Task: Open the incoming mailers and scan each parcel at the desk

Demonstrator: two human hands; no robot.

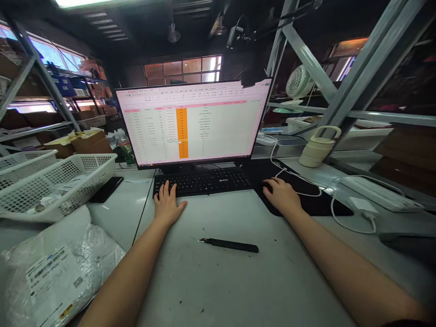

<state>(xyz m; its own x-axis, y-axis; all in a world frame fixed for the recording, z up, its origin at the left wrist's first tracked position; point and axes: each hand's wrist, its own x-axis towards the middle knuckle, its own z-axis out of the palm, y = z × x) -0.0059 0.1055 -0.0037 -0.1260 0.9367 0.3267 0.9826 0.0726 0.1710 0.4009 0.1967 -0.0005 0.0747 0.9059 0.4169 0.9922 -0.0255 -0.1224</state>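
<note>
At the desk (211,281) | We rest our left grip (166,204), fingers spread, clasping nothing, on the keyboard's (204,181) left end below the monitor (218,136) | Right grip (282,195) curled on black mat (322,206); contents we cannot tell | Spreadsheet (204,120) open, one cell (172,141) outlined among filled rows; remainder unclear

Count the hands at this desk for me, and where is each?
2. The left hand has its fingers at the left end of the black keyboard; the right hand is over the black mouse pad. I see no others.
</note>
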